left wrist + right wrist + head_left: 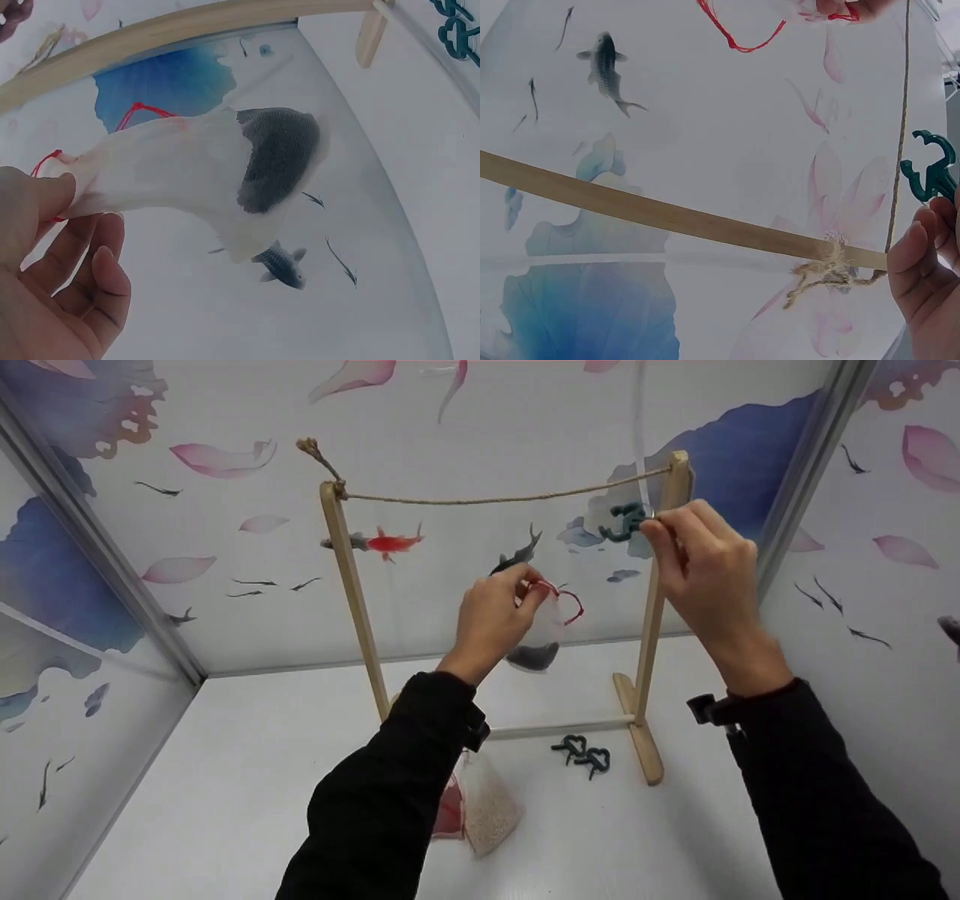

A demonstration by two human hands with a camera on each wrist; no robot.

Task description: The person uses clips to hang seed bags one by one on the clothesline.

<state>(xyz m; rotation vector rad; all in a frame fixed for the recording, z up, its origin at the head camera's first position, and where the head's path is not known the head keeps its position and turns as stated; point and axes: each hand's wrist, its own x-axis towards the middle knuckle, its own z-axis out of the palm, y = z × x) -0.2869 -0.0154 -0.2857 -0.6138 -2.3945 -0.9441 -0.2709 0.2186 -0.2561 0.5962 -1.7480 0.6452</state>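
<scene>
My left hand (491,619) pinches the neck of a sheer white drawstring pouch (172,165) between thumb and fingers. Its red cord (739,48) loops out beside the fingers, and something dark grey (281,157) shows through the pouch's lower end. Up by the right post, my right hand (709,559) pinches a dark green plastic clip (940,180), whose curved prongs point toward the left in the head view. A thin twine line (480,501) stretches between two wooden posts (354,600); the clip is just below the line's right end, apart from it.
Two more green clips (598,759) lie on the white table by the rack's right foot (646,754). A beige pouch (489,810) and a red pouch (450,812) lie near the left forearm, which partly covers the red one. Printed panels (247,622) enclose the table.
</scene>
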